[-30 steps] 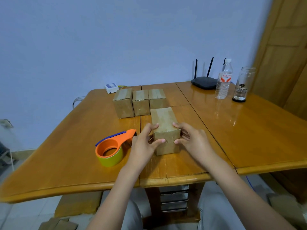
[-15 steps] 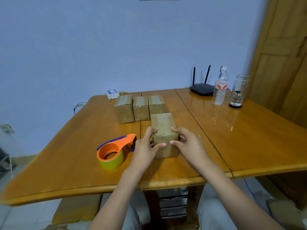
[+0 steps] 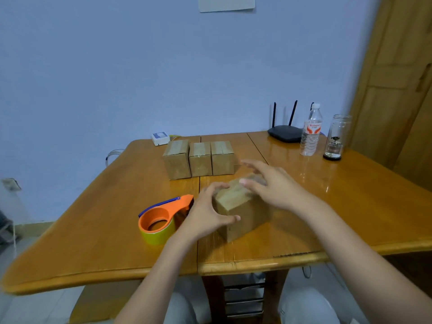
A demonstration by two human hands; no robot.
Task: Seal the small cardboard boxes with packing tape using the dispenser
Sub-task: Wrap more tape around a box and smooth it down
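A small brown cardboard box (image 3: 243, 211) lies near the table's front, turned at an angle. My left hand (image 3: 205, 213) grips its near left corner, thumb on the front face and fingers over the top. My right hand (image 3: 271, 183) is blurred over the box's far end, with fingers spread and fairly straight. An orange tape dispenser (image 3: 163, 218) with a yellowish roll lies on the table just left of my left hand. Three more small boxes (image 3: 199, 160) stand in a row behind, with tape showing along their tops.
The wooden table (image 3: 93, 218) has a seam down its middle. At the back right stand a black router (image 3: 285, 133), a water bottle (image 3: 312, 130) and a glass jar (image 3: 336, 136). A small white device (image 3: 160, 138) sits at the back edge. A wooden door is on the right.
The box has been turned from pointing straight away to lying at an angle. My right hand left the near end and moved over the far end. The camera tilted up.
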